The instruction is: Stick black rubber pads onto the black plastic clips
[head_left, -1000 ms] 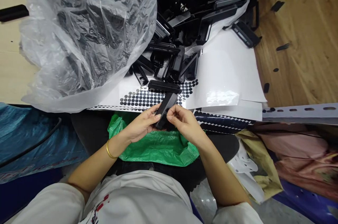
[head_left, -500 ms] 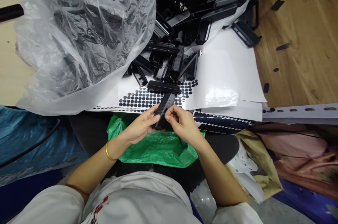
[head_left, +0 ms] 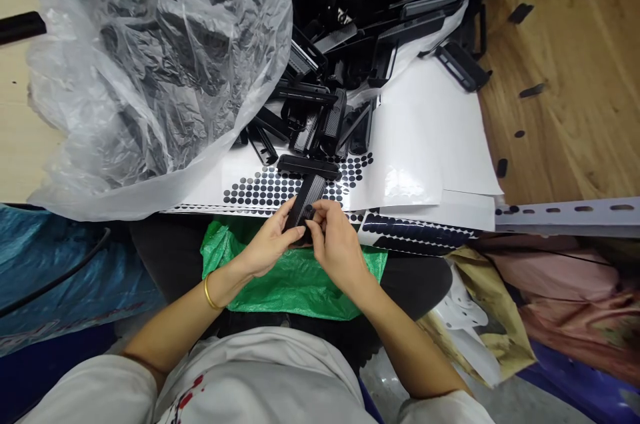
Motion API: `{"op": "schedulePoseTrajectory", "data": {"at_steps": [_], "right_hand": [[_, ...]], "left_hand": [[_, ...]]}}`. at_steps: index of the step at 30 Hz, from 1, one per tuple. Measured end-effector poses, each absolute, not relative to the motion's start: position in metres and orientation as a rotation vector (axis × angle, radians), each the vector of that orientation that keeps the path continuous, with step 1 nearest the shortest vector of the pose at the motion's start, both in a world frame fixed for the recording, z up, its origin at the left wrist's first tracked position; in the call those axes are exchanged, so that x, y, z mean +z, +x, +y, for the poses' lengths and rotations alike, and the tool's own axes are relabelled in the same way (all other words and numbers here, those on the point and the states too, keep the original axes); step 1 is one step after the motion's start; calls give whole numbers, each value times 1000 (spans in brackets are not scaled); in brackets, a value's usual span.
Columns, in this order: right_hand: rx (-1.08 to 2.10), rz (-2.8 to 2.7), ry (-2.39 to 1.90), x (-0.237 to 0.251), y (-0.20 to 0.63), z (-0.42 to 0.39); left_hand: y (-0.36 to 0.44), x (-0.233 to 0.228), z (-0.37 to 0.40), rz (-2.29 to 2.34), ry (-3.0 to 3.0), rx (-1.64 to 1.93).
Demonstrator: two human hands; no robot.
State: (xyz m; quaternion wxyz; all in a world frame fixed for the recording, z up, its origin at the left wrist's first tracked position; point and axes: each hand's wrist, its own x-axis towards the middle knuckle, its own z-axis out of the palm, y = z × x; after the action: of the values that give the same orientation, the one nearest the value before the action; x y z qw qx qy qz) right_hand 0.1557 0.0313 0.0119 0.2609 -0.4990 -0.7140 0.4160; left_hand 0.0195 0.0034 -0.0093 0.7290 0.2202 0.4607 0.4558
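Both hands meet over my lap, in front of the table edge. My left hand [head_left: 267, 244] grips a narrow black ribbed plastic part [head_left: 305, 199] from its left side; the part points up and to the right. My right hand [head_left: 336, 241] pinches the lower end of the same part with fingertips. A sheet of black round stickers [head_left: 260, 187] lies on the table just beyond the hands. One loose black bar [head_left: 309, 166] rests on that sheet. A green plastic bag [head_left: 290, 277] lies under my hands.
A heap of black plastic parts [head_left: 360, 31] fills the table's far middle. A large clear bag [head_left: 150, 64] with more parts bulges at the left. White glossy sheets [head_left: 430, 144] lie right of the stickers, the wooden tabletop [head_left: 565, 77] beyond. A slotted grey metal rail [head_left: 565, 214] runs at right.
Both hands and the black part have shifted slightly left and closer together. My right hand's fingers have moved onto the part's lower end.
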Motion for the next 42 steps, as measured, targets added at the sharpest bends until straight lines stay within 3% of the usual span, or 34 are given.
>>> {"op": "schedulePoseTrajectory", "data": {"at_steps": [5, 10, 14, 19, 24, 29, 33, 42], "right_hand": [[1548, -1704, -1130, 27, 184, 28], [1370, -1571, -1352, 37, 215, 48], [1138, -1836, -1545, 32, 208, 57], [707, -2095, -1863, 13, 184, 58], [638, -2081, -1927, 1, 183, 60], [1192, -1728, -1571, 11, 187, 56], [1466, -1444, -1317, 16, 176, 45], [1302, -1625, -1418, 18, 161, 39]], "left_hand": [[0, -10, -3, 1027, 609, 916], [-24, 13, -4, 1288, 1242, 720], [-9, 20, 32, 1648, 1626, 889], [12, 5, 83, 1718, 1989, 876], [13, 6, 64, 1507, 1541, 1085], [22, 2, 33, 1027, 583, 1059], [29, -5, 25, 935, 390, 1066], [36, -1, 17, 996, 365, 1110]]}}
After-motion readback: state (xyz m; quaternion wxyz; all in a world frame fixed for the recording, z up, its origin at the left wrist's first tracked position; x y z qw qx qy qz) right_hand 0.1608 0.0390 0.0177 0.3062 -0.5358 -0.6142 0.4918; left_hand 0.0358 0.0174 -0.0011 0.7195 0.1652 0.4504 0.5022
